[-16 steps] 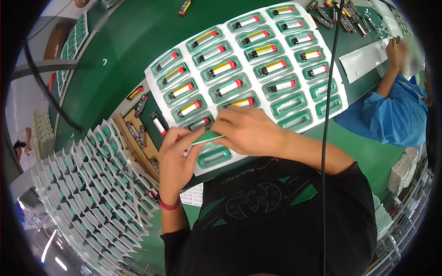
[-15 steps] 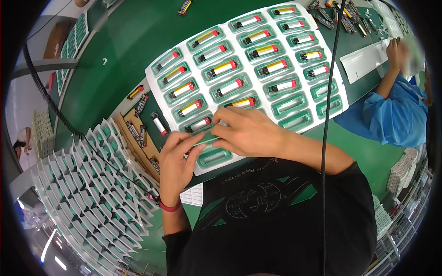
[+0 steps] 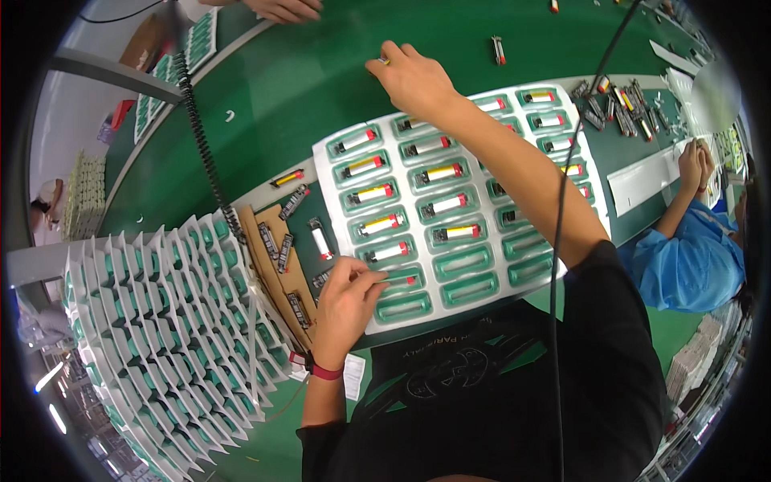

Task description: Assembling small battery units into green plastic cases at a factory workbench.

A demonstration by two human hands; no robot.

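Note:
A white tray (image 3: 424, 301) with green oval pockets lies in front of me. Small batteries (image 3: 440, 174) with red ends and white or yellow bodies fill most of its pockets; several near ones hold none. My left hand (image 3: 347, 299) is at the tray's near left edge, fingers pinched over a pocket where a red tip (image 3: 411, 280) shows; what they grip is hidden. Beyond the tray, my right hand (image 3: 414, 80) reaches over the green work surface (image 3: 337, 80), fingers closed round a small battery (image 3: 385, 61), of which only a yellow bit shows.
Stacked white-and-green trays (image 3: 169, 345) stand at left, beside a cardboard box (image 3: 277, 265) with loose batteries. A coiled cable (image 3: 197, 128) hangs at left, a black cable (image 3: 560, 265) at right. More batteries (image 3: 622, 108) are heaped far right, near a co-worker in blue (image 3: 691, 249). Another person's hand (image 3: 285, 8) is at the top.
My right hand has left the near part of the tray and reached far over the green surface. My left hand stays by the tray's near left pockets. The whole view has shifted.

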